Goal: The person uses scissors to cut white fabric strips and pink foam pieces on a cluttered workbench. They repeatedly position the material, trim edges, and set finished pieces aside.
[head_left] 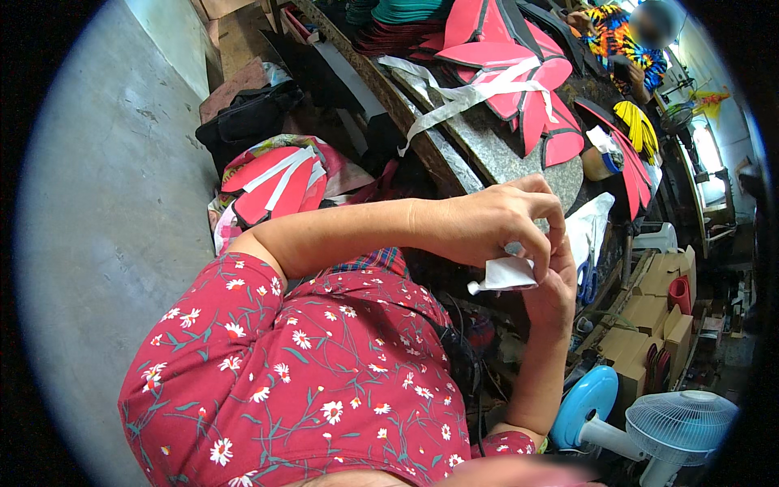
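Observation:
My left hand (499, 221) reaches across my chest and pinches the top of a small white strip of tape or paper (507, 274). My right hand (556, 284) comes up from below and meets it, fingers closed on the same white piece. Both hands hover near the edge of a grey stone-topped workbench (487, 150). Red flat cut pieces with white strips (519, 77) lie stacked on the bench beyond my hands. My red floral sleeve fills the lower left.
More red pieces with white strips (272, 183) lie in a pile at left beside a black bag (243, 118). A blue and white fan (649, 426) stands lower right near cardboard boxes (661, 300). Another person (625, 40) sits at the bench's far end.

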Available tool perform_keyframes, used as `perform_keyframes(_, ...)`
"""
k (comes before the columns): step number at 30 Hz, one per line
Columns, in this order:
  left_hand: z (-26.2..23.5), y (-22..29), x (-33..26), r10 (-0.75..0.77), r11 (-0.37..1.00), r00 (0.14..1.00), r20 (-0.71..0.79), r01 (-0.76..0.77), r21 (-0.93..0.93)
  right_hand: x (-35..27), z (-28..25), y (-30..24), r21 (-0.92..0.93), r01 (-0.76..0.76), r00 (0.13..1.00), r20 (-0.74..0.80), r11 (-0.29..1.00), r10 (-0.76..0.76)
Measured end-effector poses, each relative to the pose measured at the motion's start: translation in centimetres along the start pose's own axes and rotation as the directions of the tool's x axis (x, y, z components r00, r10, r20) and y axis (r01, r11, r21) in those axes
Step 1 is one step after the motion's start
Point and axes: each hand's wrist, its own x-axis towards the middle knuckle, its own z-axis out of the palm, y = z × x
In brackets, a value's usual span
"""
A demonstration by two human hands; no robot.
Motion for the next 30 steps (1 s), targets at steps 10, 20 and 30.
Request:
perform_keyframes(10,0.3,-5.5,-0.5,-0.129,0.988,0.991,-0.028,0.131,0.086,-3.7,-5.4,-6.1,-0.373,0.08,0.987,-0.101,0.924,-0.126)
perform_keyframes(20,5.0,-18.1,6.2,-0.219,0.688,0.975,-0.023,0.171,0.705,-6.4,-8.0,-5.7,-0.446,0.139,0.908,-0.298,0.884,-0.293)
perform_keyframes(30,-8.7,-24.7,5.7,-0.191,0.476,0.529,-0.827,0.787,0.394,-9.5,-10.0,-5.8,-0.37,0.127,0.859,-0.423,0.92,-0.288)
